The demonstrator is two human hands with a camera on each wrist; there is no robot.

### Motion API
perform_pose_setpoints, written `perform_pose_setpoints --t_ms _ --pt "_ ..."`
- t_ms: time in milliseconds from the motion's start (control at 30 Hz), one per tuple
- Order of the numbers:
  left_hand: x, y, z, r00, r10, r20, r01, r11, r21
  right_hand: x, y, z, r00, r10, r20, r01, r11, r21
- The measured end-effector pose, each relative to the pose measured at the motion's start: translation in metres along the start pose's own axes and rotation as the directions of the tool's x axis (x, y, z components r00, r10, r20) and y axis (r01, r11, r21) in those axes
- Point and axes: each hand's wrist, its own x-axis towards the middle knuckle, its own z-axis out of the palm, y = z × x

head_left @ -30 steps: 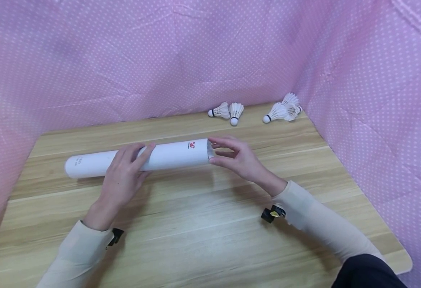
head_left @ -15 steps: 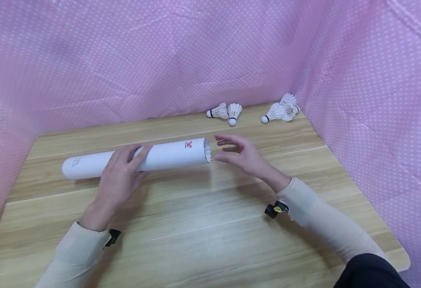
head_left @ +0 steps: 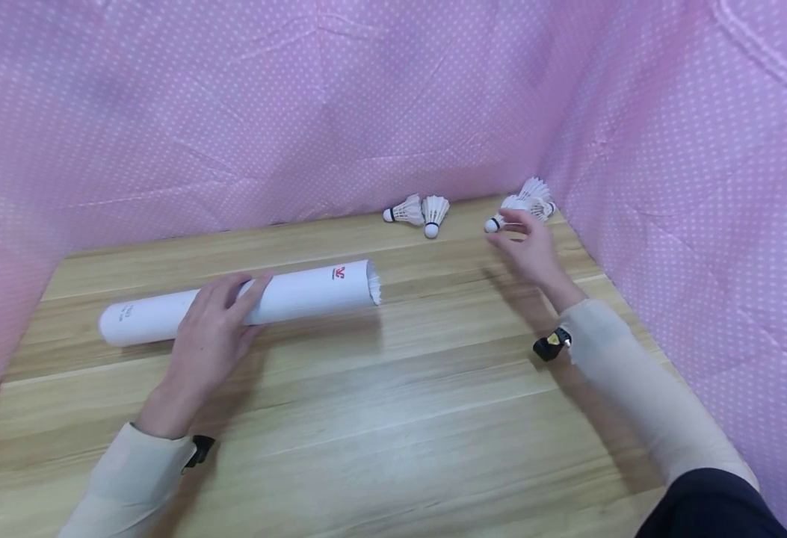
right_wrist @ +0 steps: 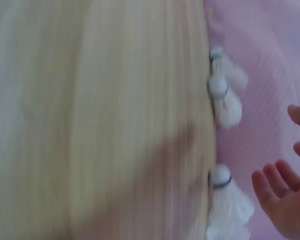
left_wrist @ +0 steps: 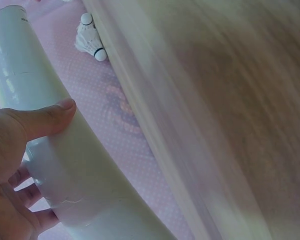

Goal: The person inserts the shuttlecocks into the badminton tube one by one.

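Note:
My left hand [head_left: 208,336] grips a white shuttlecock tube [head_left: 319,293] round its middle, with the thumb on its near side in the left wrist view. The tube lies nearly level over the table, a red logo close to its right end. Feather tips [head_left: 376,290] show inside that open end. At the back right corner, a cluster of shuttlecocks [head_left: 534,193] lies partly behind my right hand [head_left: 531,250]. That hand's fingers are spread and bent a little, just short of the nearest shuttlecock [right_wrist: 221,176], and nothing is in them.
Two more shuttlecocks [head_left: 435,215] lie side by side at the table's back edge. Pink dotted cloth [head_left: 265,112] rises behind and to the right of the wooden table [head_left: 380,433]. Each sleeve bears a small black wrist camera [head_left: 551,344].
My right hand has left the tube's open end and moved right and back to the corner shuttlecocks. The tube, still in my left hand, has shifted slightly left in view.

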Motion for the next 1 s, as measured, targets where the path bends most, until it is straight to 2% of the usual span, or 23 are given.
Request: perform_pose_setpoints --t_ms 67,167,400,700,1000 --pt "0.0 -0.001 0.0 1.0 -0.001 0.001 0.001 1.0 0.002 0.009 0.015 -0.008 0.999 0.018 -0.049 -0.02 0.998 -0.054" --pt "0.0 -0.002 0.001 1.0 0.001 0.001 -0.001 1.0 0.001 0.016 0.024 -0.018 0.996 0.048 -0.077 -0.057 0.99 -0.131" --pt "0.0 -0.004 0.004 1.0 0.008 0.001 -0.008 1.0 -0.004 0.021 0.028 -0.025 0.995 0.101 -0.019 -0.103 0.97 -0.222" --pt "0.001 -0.007 0.006 1.0 0.02 0.014 -0.02 1.0 0.0 0.021 0.028 -0.027 0.987 0.15 0.058 -0.133 0.965 -0.227" --pt "0.002 -0.007 0.004 0.999 0.024 0.023 -0.024 1.0 -0.002 0.027 0.027 -0.029 0.979 0.182 0.092 -0.157 0.96 -0.232"
